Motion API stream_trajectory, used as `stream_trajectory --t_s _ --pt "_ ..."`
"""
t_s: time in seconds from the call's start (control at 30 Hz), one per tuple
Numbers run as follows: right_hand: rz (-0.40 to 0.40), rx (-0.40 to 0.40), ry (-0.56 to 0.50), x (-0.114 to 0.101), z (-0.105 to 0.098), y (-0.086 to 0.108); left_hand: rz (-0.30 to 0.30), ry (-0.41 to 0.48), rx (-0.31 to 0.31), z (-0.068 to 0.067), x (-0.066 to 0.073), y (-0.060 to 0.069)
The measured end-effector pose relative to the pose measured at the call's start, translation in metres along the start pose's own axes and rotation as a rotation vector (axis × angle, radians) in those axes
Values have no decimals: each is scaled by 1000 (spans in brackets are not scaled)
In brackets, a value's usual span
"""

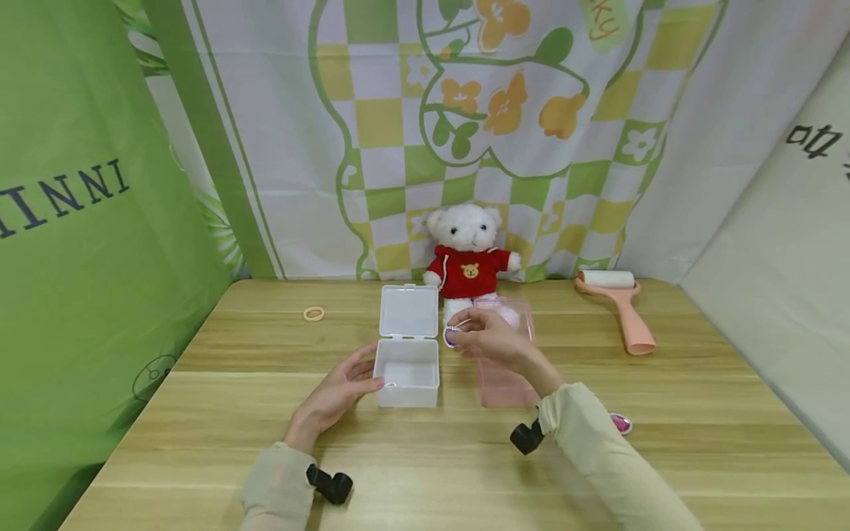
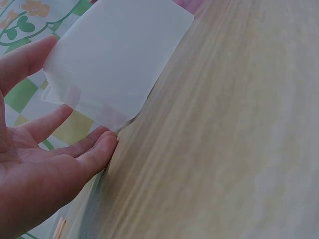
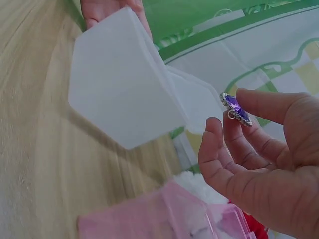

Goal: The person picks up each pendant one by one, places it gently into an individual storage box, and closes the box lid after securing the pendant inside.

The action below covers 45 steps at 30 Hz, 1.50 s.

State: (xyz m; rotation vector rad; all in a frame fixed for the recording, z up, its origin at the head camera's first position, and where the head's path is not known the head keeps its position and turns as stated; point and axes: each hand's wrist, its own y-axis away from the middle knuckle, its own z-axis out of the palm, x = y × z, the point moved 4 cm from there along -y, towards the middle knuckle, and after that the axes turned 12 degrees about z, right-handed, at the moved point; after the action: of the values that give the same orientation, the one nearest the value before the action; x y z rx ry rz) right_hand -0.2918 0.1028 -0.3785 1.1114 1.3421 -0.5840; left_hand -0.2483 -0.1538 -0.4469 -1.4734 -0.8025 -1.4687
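Note:
A translucent white plastic box (image 1: 407,398) stands on the table with its lid (image 1: 409,311) raised at the back. My left hand (image 1: 341,389) holds its left side, thumb at the front corner and fingers along the side wall. A small beaded silver edge (image 1: 391,384) shows inside the box. My right hand (image 1: 490,339) pinches a purple gem charm (image 3: 236,108) between thumb and fingers, just right of the lid. The charm has a silver beaded rim and a small ring. Beneath the right hand, a pink see-through box (image 1: 501,383) with its lid raised is partly hidden.
A white teddy bear (image 1: 470,271) in a red hoodie sits behind the boxes. An orange lint roller (image 1: 627,317) lies at the right. One pink gem (image 1: 621,423) rests near the right sleeve. A beige ring (image 1: 313,314) lies at the back left of the table (image 1: 412,464).

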Motion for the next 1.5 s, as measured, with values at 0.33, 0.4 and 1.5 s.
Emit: stream_trajectory --t_s 0.33,0.4,1.5 --pt "-11 -70 -37 -9 40 -17 -8 12 31 -2 0 2" --pt "-6 -80 -17 -12 47 -21 -6 11 31 -2 0 2" --pt "41 -23 1097 -19 106 -52 6 49 9 0 2 2"
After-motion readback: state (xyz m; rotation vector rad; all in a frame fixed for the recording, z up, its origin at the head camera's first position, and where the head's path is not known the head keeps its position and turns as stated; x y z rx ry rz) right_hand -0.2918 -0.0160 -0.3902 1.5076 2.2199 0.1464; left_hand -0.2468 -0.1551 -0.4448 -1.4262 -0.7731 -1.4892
